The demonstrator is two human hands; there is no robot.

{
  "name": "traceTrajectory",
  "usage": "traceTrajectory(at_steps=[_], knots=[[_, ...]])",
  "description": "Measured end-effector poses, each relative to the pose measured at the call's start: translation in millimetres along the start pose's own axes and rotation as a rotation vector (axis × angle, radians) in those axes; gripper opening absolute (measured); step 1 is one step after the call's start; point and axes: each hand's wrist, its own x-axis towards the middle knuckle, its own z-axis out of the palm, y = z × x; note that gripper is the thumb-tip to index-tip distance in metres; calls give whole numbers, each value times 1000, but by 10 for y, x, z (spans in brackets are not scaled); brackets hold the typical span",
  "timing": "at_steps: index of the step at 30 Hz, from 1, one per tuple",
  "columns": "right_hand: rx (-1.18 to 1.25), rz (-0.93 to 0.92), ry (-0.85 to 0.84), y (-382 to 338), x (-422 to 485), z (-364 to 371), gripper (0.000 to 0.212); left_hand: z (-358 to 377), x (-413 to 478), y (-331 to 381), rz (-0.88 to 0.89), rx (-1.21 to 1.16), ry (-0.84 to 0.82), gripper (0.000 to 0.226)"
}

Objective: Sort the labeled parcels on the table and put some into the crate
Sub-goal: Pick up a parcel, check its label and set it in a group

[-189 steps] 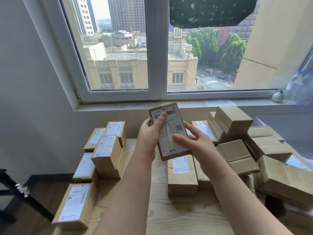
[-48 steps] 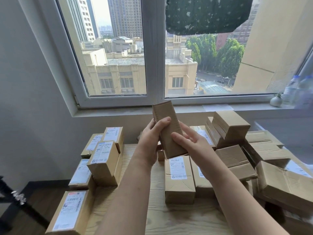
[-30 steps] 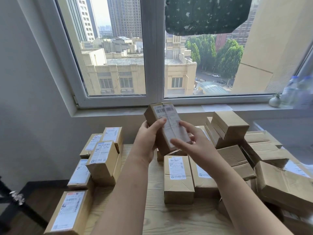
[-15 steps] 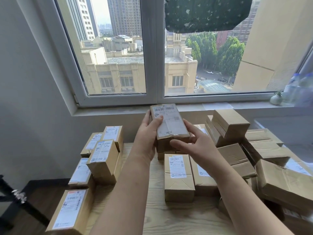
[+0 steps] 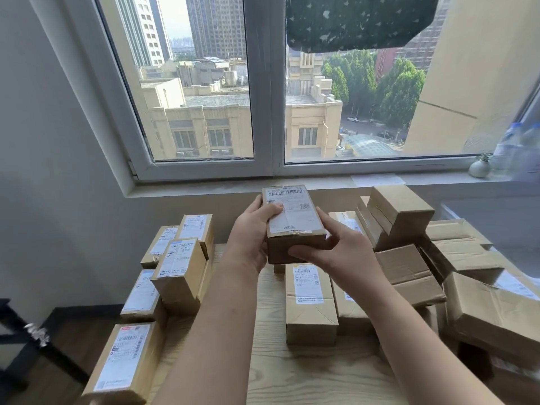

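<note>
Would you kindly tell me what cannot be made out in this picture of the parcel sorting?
Head view:
- Crate: outside the frame.
- White label on the held brown cardboard parcel: print too small.
- Clear plastic bottles on the sill: blurred, cut by the right edge.
- Brown parcel behind the right forearm: partly covered.

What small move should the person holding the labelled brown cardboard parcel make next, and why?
Probably set it down with the label-up boxes at the left of the pale wooden table. The left hand and right hand both grip the brown cardboard parcel in the air, its white label facing up; no crate is in view.
</note>
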Motion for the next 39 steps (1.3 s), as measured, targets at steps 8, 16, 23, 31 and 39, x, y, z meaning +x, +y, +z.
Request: traceTrajectory(at_steps=[8,16,23,31,39], knots=[[19,-5,-143,-31,19,-35,79,-73,-44,0,3,-95,-26,52],[147,49,-310,38,67,-54,74,-130,-91,1,36,-36,-123,58],[295,72,-165,44,96,-122,56,-160,-127,-78,64,151,-171,82],[269,10,-128,62,100,-197,92,-243,-117,-177,104,173,-268,88],[337,-24,-128,9,89,-278,94,-194,-115,-178,95,206,-309,86]])
